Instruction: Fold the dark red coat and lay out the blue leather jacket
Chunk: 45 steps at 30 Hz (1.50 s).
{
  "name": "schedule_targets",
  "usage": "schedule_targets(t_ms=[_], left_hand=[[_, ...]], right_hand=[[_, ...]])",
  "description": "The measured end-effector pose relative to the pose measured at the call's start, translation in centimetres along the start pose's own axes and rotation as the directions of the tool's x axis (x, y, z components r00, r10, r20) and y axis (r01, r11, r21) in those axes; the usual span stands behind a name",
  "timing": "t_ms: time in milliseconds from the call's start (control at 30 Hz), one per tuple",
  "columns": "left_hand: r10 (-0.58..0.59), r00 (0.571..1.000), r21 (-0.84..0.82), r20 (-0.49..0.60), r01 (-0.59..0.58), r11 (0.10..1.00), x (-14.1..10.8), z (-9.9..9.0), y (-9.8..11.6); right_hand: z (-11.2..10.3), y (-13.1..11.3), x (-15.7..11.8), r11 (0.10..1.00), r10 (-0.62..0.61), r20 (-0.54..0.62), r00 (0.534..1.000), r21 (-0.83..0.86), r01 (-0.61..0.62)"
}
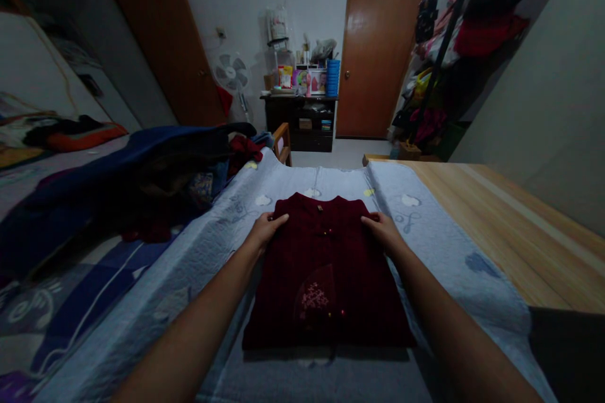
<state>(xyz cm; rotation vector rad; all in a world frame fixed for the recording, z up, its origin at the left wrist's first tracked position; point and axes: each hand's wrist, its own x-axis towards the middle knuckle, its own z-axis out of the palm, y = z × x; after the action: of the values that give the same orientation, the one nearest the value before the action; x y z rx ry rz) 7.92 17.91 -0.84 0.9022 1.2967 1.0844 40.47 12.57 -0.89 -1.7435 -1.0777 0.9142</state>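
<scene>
Dim light fills a room where a pale blue sheet (442, 258) is spread, patterned with clouds and lettering. On it, in the middle, a dark red shirt (363, 277) lies folded flat in a neat block, collar away from the person. Its front carries a fan-shaped panel (314, 302) with pink flowers, and small fasteners glint along the middle. A label (320, 208) shows inside the neckline.

The left hand (268, 228) pinches the shirt's left edge near the shoulder, thumb on top; the right hand (379, 230) pinches the opposite edge at about the same height. The fingertips beneath are hidden.

Left of the sheet is a heap of dark clothes (155, 170), with a red garment (246, 148) at its far end. To the right is a bare wooden board (496, 214). Beyond the sheet's far edge stands part of a chair (282, 143), then a fan (231, 72) and a black cabinet (302, 143) crowded with goods. Right of that is a brown door (378, 44), with bags and clothes (486, 31) hanging beside it.
</scene>
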Motion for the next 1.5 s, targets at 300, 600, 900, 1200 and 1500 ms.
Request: schedule_targets(t_ms=[300,600,900,1200,1500], left_hand=[[-0.141,0.957,-0.034,0.253,0.155,0.987,1.7,1.9,1.5],[0.051,0.963,0.096,0.265,-0.079,0.992,1.8,1.1,0.9],[0.341,0.94,0.647,0.012,-0.267,0.714,0.6,1.8,1.3],[0.144,0.946,0.953,0.289,-0.299,0.056,-4.7,6.5,2.4],[0.178,0.974,0.981,0.142,-0.162,0.105,-2.5,9.4,0.2]], right_hand=[[1.2,-2.0,1.1,1.0,-0.012,0.173,0.985,0.008,0.011],[1.8,-1.9,1.5,0.989,-0.143,0.131,0.981,-0.019,0.147],[2.3,-3.0,-0.6,0.818,-0.203,-0.072,0.976,-0.561,0.129],[7.0,-7.8,-6.3,0.56,-0.229,0.287,0.93,-0.743,0.367],[9.2,-3.6,-4.3,0.553,-0.338,0.041,0.94,-0.8,0.233]])
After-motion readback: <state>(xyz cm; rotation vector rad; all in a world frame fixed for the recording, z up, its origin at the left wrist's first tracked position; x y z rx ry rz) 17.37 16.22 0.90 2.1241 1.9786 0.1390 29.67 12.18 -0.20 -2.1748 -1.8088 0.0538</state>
